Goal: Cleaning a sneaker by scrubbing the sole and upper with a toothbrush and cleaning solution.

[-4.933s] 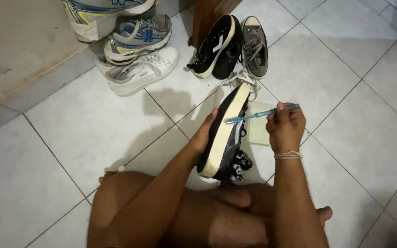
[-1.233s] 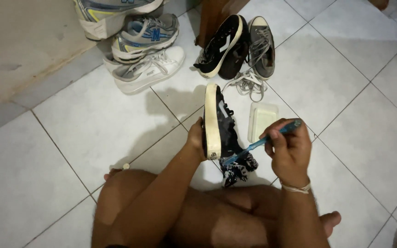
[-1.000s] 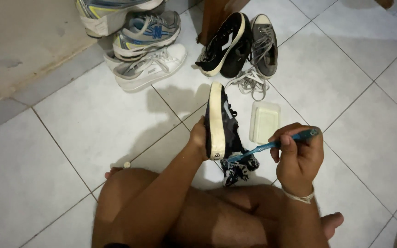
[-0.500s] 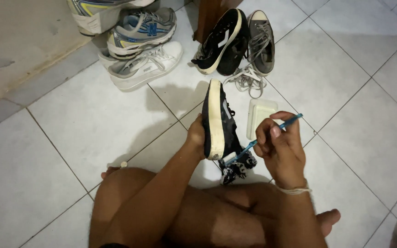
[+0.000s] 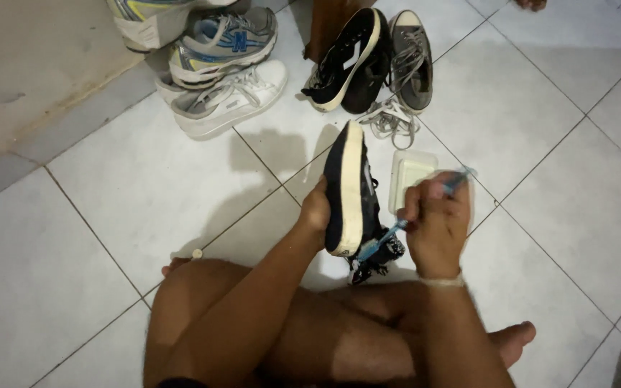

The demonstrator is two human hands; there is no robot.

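1. Right hand (image 5: 433, 226): fingers closed around a blue toothbrush (image 5: 397, 228), bristle end at the heel of the sneaker's sole.
2. Left hand (image 5: 315, 213): gripping a dark sneaker (image 5: 350, 190) with a cream sole, held on edge above the tiled floor (image 5: 145, 194).
3. Patterned cloth (image 5: 376, 257): under the sneaker's heel.
4. Pale rectangular container (image 5: 407, 172): just beyond the right hand.
5. Other shoes: black sneaker (image 5: 343, 61), grey high-top (image 5: 410, 61), white sneaker (image 5: 228, 97), farther off.
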